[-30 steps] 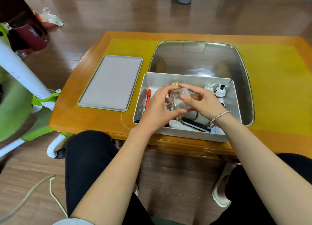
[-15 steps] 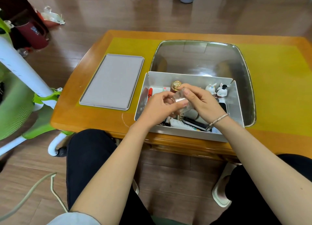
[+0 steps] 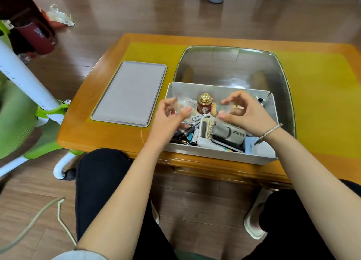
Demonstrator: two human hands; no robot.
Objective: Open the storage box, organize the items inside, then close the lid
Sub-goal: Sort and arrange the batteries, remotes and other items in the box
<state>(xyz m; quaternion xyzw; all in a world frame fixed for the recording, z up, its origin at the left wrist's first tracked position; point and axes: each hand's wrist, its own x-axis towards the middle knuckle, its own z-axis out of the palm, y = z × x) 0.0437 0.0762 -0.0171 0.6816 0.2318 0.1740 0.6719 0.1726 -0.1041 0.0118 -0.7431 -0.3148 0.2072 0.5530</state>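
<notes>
A: How are the 2 hands positioned?

B: The left hand is held above the left part of the storage box, with thumb and fingers pinched on a clear plastic piece. The right hand is held above the right part, pinched on a second clear piece. Both pieces are blurred, so their exact form cannot be told. A bracelet is worn on the right wrist.

A: What is seen between the hands?

B: A small red bottle with a gold cap is seen standing upright near the far wall of the box.

A: What is contained below the hands?

B: Pens and markers are piled at the left. A white remote-like device is laid in the middle. A grey item marked "MINI FAN" is laid just beside it, on the right.

A: Where is the box located?

B: The box is set open at the near edge of the wooden table. A metal tray is placed directly behind it. The grey lid is laid flat on the table, to the left of the box.
</notes>
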